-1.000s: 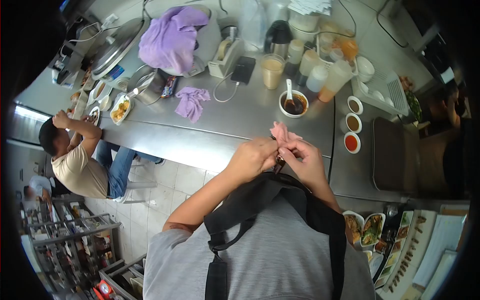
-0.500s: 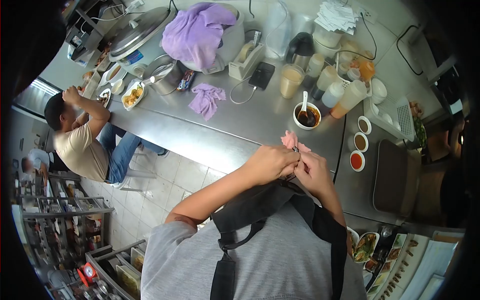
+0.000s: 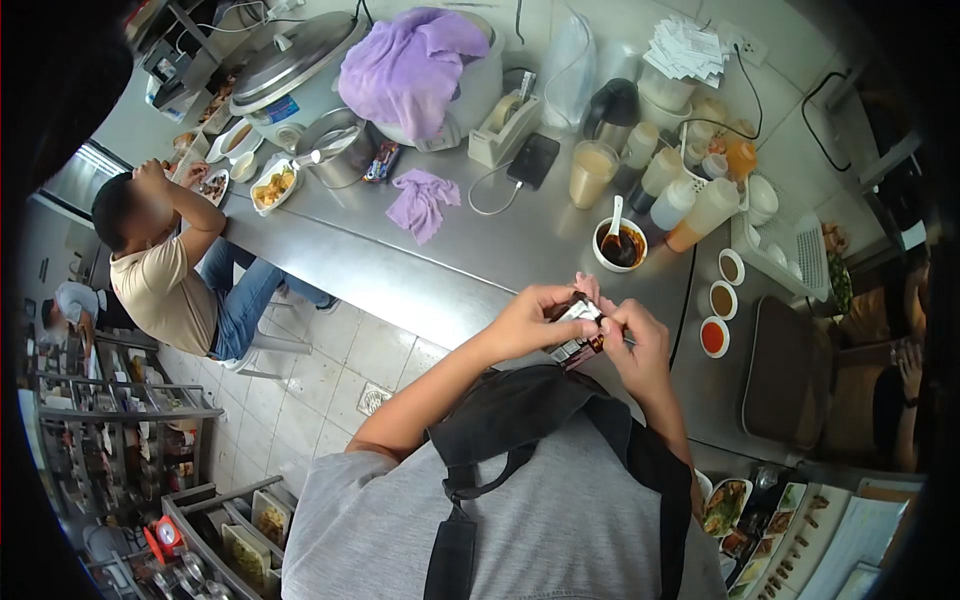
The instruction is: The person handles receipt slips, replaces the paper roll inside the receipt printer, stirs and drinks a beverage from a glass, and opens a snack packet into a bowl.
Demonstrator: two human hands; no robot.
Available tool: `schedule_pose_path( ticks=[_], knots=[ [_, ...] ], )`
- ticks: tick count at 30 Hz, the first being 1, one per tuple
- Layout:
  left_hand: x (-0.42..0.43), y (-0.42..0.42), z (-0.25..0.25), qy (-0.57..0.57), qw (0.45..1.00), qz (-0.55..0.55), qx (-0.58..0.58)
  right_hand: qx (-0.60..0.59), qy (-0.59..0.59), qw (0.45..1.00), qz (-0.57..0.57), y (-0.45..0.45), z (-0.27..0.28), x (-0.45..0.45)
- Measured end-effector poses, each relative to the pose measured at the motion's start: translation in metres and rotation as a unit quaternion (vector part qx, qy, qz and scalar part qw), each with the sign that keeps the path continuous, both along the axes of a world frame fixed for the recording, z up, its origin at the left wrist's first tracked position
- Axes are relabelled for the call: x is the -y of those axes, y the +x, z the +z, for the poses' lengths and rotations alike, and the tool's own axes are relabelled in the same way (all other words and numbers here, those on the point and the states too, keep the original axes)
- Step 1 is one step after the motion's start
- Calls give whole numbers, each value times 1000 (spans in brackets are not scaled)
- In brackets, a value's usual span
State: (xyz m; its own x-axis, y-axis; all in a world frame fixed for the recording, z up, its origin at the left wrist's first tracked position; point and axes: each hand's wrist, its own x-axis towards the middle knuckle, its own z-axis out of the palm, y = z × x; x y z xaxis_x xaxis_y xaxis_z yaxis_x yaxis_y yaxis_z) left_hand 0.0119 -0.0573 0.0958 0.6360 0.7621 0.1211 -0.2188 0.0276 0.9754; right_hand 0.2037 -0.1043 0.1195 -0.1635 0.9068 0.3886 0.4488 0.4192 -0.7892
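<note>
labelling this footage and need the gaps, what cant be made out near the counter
All in the head view:
Brown-and-white printed packet: partly covered by the left hand and right hand; lettering too small.
Pink crumpled cloth: lower end hidden by the hands and packet.
White paper slips: writing too small.

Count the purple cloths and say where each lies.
2: one large purple cloth draped over a large container, one smaller purple cloth crumpled on the metal table.
</note>
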Motion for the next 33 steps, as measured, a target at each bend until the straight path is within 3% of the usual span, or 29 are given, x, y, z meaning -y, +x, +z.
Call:
schedule_pose_path(
  ticks=[3,7,12,20,23,27,29,31,32,33],
  knots=[
    [10,1,8,-12,997,53,51,-88,-6,996,-16,-6,7,3],
    [22,0,32,98,977,143,128,-107,95,989,31,-18,45,7],
    [28,-10,75,174,964,178,99,-117,124,983,62,-25,76,8],
    [29,-10,68,186,957,210,72,-120,124,983,68,-32,69,9],
    [24,-11,78,270,934,213,93,-165,121,976,68,-35,67,9],
    [27,-14,122,378,897,177,144,-279,175,940,93,-42,87,21],
    [23,-12,151,482,853,75,186,-217,283,919,171,-23,99,20],
    [25,-3,176,549,806,-33,218,-178,375,899,137,-15,119,34],
    [38,10,181,566,781,104,242,-155,420,886,123,-11,128,40],
    [57,14,175,501,820,132,242,-146,436,883,91,-7,133,49]
  ],
)
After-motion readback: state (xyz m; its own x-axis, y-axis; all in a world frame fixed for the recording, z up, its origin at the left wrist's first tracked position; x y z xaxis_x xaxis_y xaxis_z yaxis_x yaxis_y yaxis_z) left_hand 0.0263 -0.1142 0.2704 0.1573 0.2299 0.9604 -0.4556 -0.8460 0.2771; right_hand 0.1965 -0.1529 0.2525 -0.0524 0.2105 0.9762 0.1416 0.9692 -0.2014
